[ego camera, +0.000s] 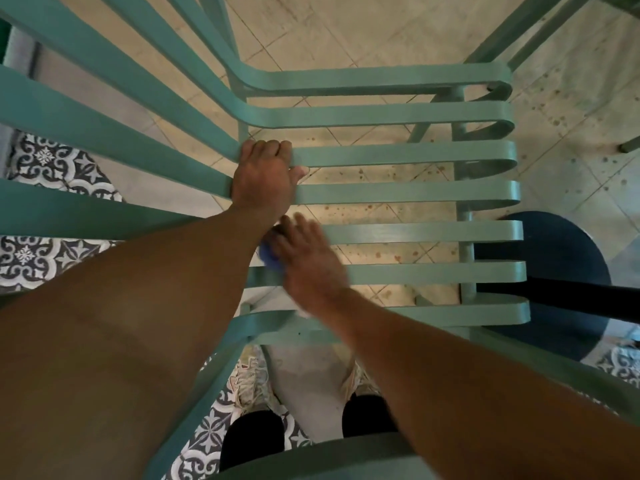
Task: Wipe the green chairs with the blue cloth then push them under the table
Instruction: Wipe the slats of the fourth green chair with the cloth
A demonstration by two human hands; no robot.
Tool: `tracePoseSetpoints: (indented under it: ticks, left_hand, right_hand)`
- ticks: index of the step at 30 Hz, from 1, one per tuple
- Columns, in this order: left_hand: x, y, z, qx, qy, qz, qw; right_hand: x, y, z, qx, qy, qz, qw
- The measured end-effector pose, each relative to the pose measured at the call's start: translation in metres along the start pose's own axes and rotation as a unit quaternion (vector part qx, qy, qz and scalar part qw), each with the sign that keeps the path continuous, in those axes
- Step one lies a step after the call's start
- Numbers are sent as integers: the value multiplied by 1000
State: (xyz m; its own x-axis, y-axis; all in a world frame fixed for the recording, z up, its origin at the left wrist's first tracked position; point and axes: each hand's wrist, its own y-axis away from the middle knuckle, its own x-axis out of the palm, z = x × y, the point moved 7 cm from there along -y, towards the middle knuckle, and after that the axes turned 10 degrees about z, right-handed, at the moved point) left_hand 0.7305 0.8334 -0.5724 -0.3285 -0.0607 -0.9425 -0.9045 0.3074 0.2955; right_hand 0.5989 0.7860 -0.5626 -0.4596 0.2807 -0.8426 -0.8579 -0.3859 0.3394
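Gripping a seat slat, the left hand (264, 174) steadied the chair (408, 192); just nearer, the right hand (309, 261), fingers spread, pressed the cloth (269, 255) onto a near slat, mostly hiding it. Wiping looked underway; pushing the chairs under the counter remained.

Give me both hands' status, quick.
Left hand: fingers curled over a slat of the green chair, gripping it.
Right hand: fingers spread, pressing the blue cloth onto the seat slats.
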Motion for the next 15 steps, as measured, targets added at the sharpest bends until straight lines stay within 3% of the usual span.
tracePoseSetpoints:
  ticks: [3,5,7,9,12,15]
  left_hand:
    - [1,-1,-1,-1,-6,3,1000]
    - [0,0,1,0,1,-5,1000]
    - [-1,1,1,1,8,-10,1000]
    - [-1,1,0,1,6,-10,1000]
    - [-4,2,-1,-1,6,-10,1000]
    - [0,1,0,10,-14,17,1000]
  right_hand:
    - [-31,49,-77,51,13,-55,997]
    - [-59,85,-142,197,-34,-121,972]
    - [-81,111,-194,378,-130,-197,895]
    - [-88,107,-201,469,-163,-265,827]
    - [-72,29,-136,399,-130,-239,876]
    - [-47,-50,-52,243,-172,-184,937]
